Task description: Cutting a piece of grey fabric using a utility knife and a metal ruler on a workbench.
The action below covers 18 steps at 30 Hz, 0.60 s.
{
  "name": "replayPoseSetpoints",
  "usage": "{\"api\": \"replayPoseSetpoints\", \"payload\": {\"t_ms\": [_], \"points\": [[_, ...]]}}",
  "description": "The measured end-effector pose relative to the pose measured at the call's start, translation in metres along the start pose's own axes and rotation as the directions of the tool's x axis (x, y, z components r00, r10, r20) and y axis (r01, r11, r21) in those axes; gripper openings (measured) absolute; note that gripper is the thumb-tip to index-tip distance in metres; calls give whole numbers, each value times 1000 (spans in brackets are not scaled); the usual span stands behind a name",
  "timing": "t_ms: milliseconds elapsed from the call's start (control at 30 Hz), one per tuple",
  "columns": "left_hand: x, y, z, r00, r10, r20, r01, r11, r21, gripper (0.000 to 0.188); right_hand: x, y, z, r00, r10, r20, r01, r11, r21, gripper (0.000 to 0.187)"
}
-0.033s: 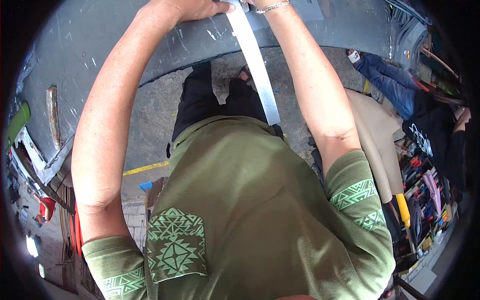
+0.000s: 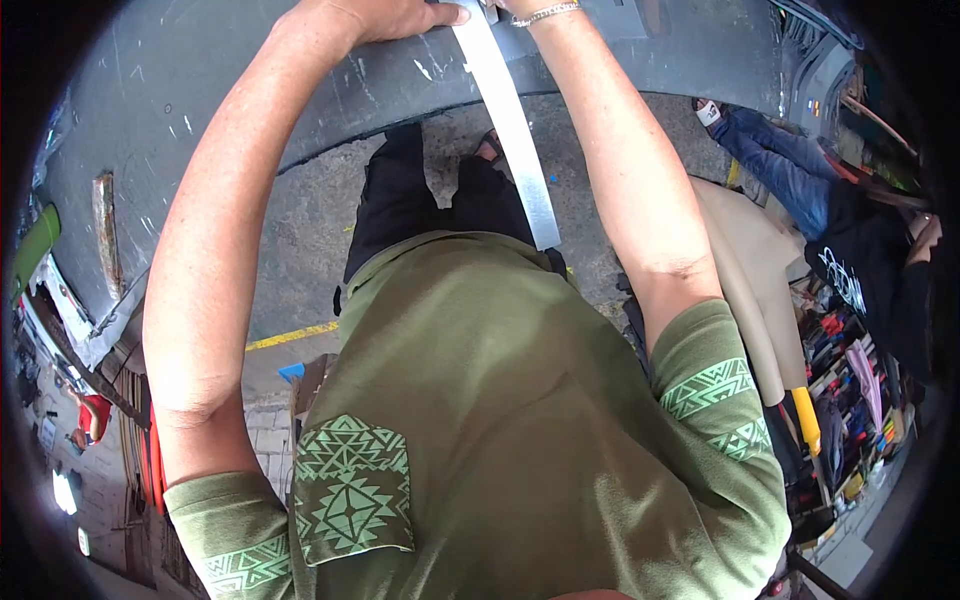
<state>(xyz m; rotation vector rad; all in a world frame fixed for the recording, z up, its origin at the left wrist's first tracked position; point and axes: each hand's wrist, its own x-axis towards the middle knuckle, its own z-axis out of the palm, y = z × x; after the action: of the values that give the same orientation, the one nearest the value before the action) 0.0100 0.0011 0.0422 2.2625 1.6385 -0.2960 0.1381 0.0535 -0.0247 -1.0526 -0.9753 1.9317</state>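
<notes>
the dark grey table (image 2: 215, 70), its top scratched with pale marks, spans the upper part of the view and serves here as the landmark. on its near side runs the concrete floor (image 2: 305, 225), crossed by a yellow line (image 2: 292, 337). at the right end of the table, well apart from the hands, is another person in blue jeans (image 2: 785, 175) and a dark top (image 2: 860, 265). the wearer, in an olive green shirt (image 2: 480, 390) with a patterned pocket (image 2: 353, 490) and black trousers (image 2: 395, 190), stands at the table's near edge. a beige curved sheet (image 2: 755, 250) is on the near side of the table, to the right, with a heap of many-coloured things (image 2: 850, 385) beyond it. the long, pale metal strip (image 2: 508, 120) has its upper part over the table and its lower end hanging past the near edge, by the trousers. a length of rough wood (image 2: 107, 235) lies on the table's left part. above the table, the left hand (image 2: 390, 18) has its thumb touching the strip's left edge; its other fingers are cut off, so i cannot tell whether they grip. the right hand (image 2: 508, 8) is just beside the strip, mostly out of view, its fingers' state impossible to tell. a chain bracelet (image 2: 547, 14) circles that wrist.
</notes>
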Motion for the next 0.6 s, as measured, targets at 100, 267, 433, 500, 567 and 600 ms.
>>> {"api": "replayPoseSetpoints", "payload": {"t_ms": [100,267,433,500,567,600], "points": [[-1,2,-2,1000,-1,-2,1,1000,-3,93,1,1,1,1000,-3,-9,3,1000,15,60],[9,-29,46,979,75,-189,-72,997,21,95,-5,-1,6,995,-98,-7,98,995,26,53],[-8,-13,4,980,185,-70,-197,885,-423,95,-21,-26,27,988,-25,-156,12,996,-84,43],[0,-3,4,1000,-15,9,16,1000,-24,95,-16,-24,19,957,68,-282,-104,988,-114,40],[6,-7,13,998,21,-63,-23,999,-26,94,7,6,-8,294,-880,373,738,-38,-674,44],[5,-5,11,998,21,-61,-23,999,-29,94,10,11,-12,297,-879,373,738,-37,-674,44]]}}
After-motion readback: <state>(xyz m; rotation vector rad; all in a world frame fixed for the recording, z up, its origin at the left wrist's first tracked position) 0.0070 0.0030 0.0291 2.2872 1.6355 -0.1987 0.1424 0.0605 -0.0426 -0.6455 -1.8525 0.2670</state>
